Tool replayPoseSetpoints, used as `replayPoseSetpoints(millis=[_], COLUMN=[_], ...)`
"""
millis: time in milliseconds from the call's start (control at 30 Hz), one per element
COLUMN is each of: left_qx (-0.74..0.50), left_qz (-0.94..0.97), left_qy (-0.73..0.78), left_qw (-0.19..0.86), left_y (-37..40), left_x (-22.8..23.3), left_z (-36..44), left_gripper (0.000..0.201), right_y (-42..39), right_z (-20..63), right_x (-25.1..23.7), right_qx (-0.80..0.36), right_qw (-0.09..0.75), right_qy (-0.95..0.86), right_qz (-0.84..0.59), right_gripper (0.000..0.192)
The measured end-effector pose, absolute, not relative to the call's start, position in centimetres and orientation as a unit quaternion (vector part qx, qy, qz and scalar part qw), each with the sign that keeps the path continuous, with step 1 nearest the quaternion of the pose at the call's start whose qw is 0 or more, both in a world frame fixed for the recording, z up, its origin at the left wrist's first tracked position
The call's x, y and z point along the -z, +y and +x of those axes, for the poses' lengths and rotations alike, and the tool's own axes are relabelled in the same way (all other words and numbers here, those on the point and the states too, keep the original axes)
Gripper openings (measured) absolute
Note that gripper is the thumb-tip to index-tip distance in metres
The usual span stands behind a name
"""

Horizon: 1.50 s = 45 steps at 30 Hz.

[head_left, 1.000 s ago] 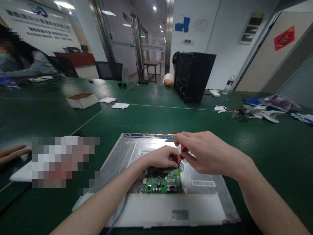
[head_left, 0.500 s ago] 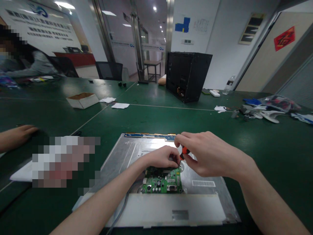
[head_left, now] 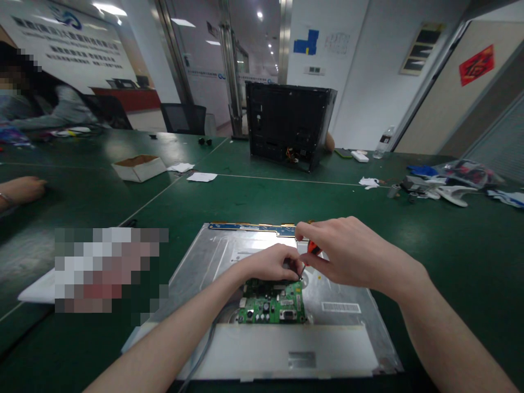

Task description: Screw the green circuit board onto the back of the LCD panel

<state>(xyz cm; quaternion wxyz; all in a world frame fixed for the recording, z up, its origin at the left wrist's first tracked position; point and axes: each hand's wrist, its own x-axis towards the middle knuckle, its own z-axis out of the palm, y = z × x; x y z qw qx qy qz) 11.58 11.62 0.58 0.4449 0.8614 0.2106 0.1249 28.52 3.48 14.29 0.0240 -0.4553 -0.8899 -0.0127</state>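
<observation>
1. A flat silver metal panel (head_left: pixel 213 262), the bare back of a display, lies on the green table (head_left: pixel 450 245) in the lower middle of the frame.
2. A small green circuit board (head_left: pixel 272 307) sits on the panel near its lower edge, studded with dark parts and a connector; a grey cable (head_left: pixel 207 344) runs from beside it toward the bottom of the frame.
3. A narrow blue strip board (head_left: pixel 249 227) lines the panel's top edge, and a white barcode label (head_left: pixel 340 307) sits right of the green board.
4. The left hand (head_left: pixel 270 263) rests at the green board's top edge, fingers curled and pressed together; what they pinch cannot be told.
5. The right hand (head_left: pixel 352 254) is just beside it, fingers closed around a screwdriver (head_left: pixel 313 248) with an orange handle, its tip pointing down near the board's upper right corner.
6. A black computer case (head_left: pixel 289 123) stands in the upper middle.
7. An open cardboard box (head_left: pixel 139 166) lies at the left.
8. Another person's hand (head_left: pixel 22 188) rests at the left edge.
</observation>
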Motion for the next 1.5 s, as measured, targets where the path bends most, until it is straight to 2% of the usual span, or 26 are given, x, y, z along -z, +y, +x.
replayPoseSetpoints(millis=[167, 567, 833, 1267, 1500], left_qx=[-0.120, -0.122, -0.119, -0.124, -0.116], left_qz=[0.865, 0.863, 0.867, 0.856, 0.867], left_qy=[0.207, 0.206, 0.217, 0.217, 0.223], left_qw=[0.440, 0.445, 0.433, 0.453, 0.430], left_y=[11.55, 11.59, 11.52, 11.64, 11.51], left_x=[-0.41, -0.84, -0.30, -0.59, -0.55], left_z=[11.57, 11.66, 11.55, 11.66, 11.58], left_gripper=[0.012, 0.015, 0.010, 0.013, 0.010], right_y=[3.08, 3.75, 3.16, 3.89, 3.26], right_z=[28.58, 28.44, 28.54, 28.29, 28.51], right_x=[-14.49, -14.07, -14.33, -13.89, -14.28], right_qx=[-0.009, 0.025, -0.004, 0.018, -0.013], right_qw=[0.028, 0.015, 0.033, 0.025, 0.032], right_qy=[-0.903, -0.883, -0.907, -0.888, -0.906], right_qz=[-0.428, -0.468, -0.419, -0.459, -0.422], right_gripper=[0.010, 0.009, 0.010, 0.010, 0.009])
